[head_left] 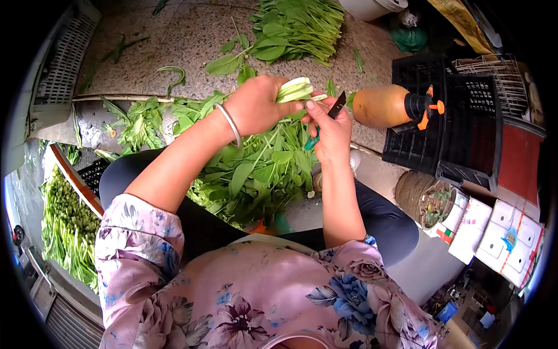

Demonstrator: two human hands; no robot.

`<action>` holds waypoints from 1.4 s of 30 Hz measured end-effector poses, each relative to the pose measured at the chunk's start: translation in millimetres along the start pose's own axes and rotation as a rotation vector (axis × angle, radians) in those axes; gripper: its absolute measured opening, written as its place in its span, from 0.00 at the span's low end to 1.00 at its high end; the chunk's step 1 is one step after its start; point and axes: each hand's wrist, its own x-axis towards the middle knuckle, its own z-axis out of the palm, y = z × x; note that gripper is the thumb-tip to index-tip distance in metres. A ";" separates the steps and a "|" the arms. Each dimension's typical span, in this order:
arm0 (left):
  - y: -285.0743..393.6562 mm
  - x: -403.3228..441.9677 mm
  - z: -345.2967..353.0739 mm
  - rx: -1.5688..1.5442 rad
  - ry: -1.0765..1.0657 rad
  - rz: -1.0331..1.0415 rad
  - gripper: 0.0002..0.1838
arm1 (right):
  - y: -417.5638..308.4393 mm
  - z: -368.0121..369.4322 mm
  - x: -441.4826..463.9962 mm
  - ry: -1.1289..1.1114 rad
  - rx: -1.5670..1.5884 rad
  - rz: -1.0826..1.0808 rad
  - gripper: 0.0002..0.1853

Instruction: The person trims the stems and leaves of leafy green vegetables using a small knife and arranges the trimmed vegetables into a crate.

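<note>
My left hand (256,103), with a silver bangle at the wrist, is closed around a small bunch of leafy greens (295,89). The pale cut stem ends stick out to the right. Close beside them, my right hand (330,131) grips a small knife (337,105) with a dark blade pointing up and away and a teal handle showing below the fingers. The right thumb and fingertips are at the stems; whether they pinch one, I cannot tell. Below both hands, between the knees, lies a heap of loose greens (256,166).
A stack of greens (299,29) lies on the speckled slab (203,35). An orange spray bottle (381,106) and black crates (442,116) stand at right. Bundled greens (67,221) fill a container at left. White boxes (505,238) sit at lower right.
</note>
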 end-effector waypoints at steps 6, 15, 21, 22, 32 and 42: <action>7.4 -9.6 -2.9 -0.515 -0.144 -0.327 0.14 | -19.7 3.5 -22.3 -0.098 -0.108 -0.027 0.17; -0.1 -25.2 -15.0 -0.727 -0.162 -0.423 0.14 | -16.8 10.3 -29.2 -0.269 -0.178 -0.072 0.23; -7.2 -31.3 -24.2 -0.716 -0.175 -0.416 0.11 | -6.1 15.2 -17.1 -0.316 -0.168 -0.026 0.19; -8.8 -31.7 -25.3 -0.731 -0.162 -0.454 0.11 | -1.2 15.2 -11.7 -0.311 -0.173 -0.012 0.20; -9.9 -30.5 -38.1 -0.746 -0.112 -0.533 0.11 | 40.6 -38.0 185.5 0.295 -0.187 0.188 0.13; -16.1 -11.5 -43.0 -0.754 -0.070 -0.600 0.10 | 37.7 -53.5 307.4 0.615 -0.074 0.336 0.13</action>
